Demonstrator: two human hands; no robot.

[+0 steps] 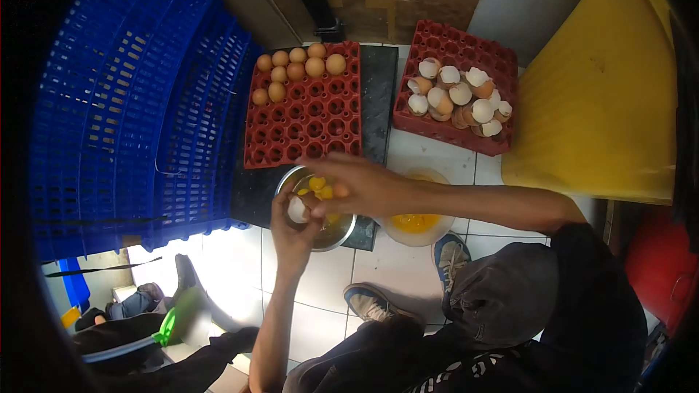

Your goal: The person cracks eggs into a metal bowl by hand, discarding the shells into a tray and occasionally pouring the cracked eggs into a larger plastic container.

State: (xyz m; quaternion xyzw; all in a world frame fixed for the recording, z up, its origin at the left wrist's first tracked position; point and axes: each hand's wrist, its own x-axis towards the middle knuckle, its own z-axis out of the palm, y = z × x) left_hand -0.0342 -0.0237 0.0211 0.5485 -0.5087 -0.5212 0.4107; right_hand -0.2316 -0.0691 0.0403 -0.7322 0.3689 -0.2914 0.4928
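Over a metal bowl (pixel 349 229) with several yolks (pixel 317 183) in it, my left hand (pixel 295 229) holds a broken eggshell (pixel 298 209), its white inside showing. My right hand (pixel 371 185) reaches across from the right, slightly blurred, with its thumb close to that shell; a brown, egg-like thing (pixel 341 190) shows beneath its fingers, and whether it is gripped I cannot tell. Beyond the bowl, a red plastic egg tray (pixel 306 120) holds several whole brown eggs (pixel 315 66) at its far side. Under my right forearm stands a second bowl (pixel 418 237) with yolks in it.
Empty eggshells (pixel 460 93) lie heaped on a stack of red trays (pixel 453 134) at the back right. Blue plastic crates (pixel 164 120) rise on the left, a yellow container (pixel 595 103) on the right. A dark slab (pixel 377 103) lies under the egg tray. Another person's legs (pixel 180 349) are at lower left.
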